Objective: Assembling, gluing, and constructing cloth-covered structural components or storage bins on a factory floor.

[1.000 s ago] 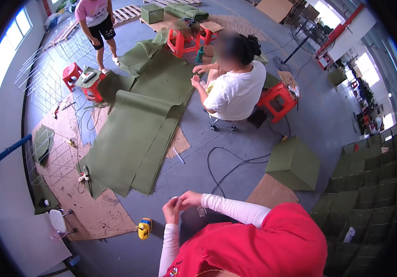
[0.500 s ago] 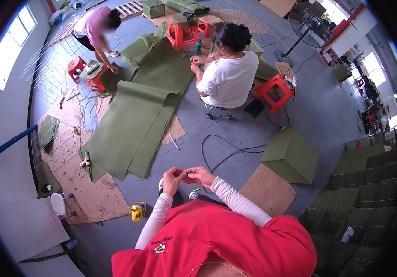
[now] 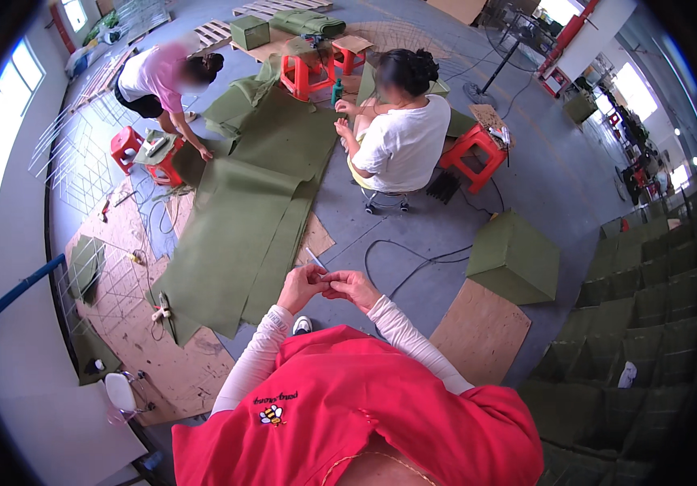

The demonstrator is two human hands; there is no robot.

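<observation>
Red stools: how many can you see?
5. At left, a bare stool and a loaded stool; at upper centre, a nearer stool and a farther stool; another stool right of the seated person. Others may be hidden.

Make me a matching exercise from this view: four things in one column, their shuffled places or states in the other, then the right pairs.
Column one
1. Left hand and right hand
2. Green sheets
3. Worker in white
4. Near green box

Column two
A. Seated
B. To the right, by a brown board
C. Fingertips together, in front of the red shirt
D. Layered and spread out on the floor

Pairs: 1-C, 2-D, 3-A, 4-B
</observation>
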